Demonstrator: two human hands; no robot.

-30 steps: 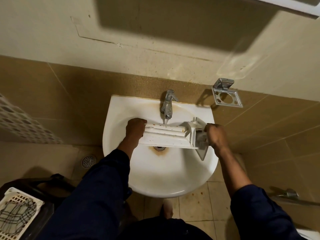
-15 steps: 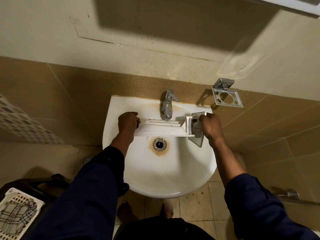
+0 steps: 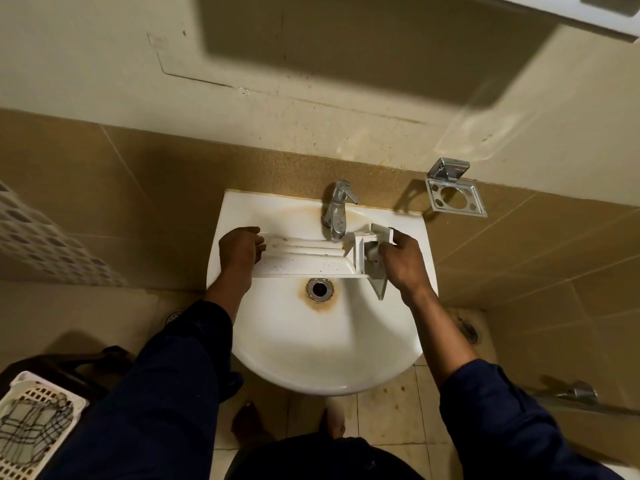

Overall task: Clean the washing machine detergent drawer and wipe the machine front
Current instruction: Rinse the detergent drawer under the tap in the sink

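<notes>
Over the white sink [image 3: 325, 372], the detergent drawer [image 3: 308, 264] is held crosswise, the left hand [image 3: 239, 252] curled round its left end, the right hand [image 3: 401, 259] clasping its front panel. Just beyond stands the tap [image 3: 337, 213]. Rinsing looks to be in hand; opening the tap next calls for freeing one hand.

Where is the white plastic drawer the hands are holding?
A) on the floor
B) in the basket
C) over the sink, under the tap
C: the left hand and right hand hold the white plastic detergent drawer across the white ceramic sink, beneath the silver metal tap.
</notes>
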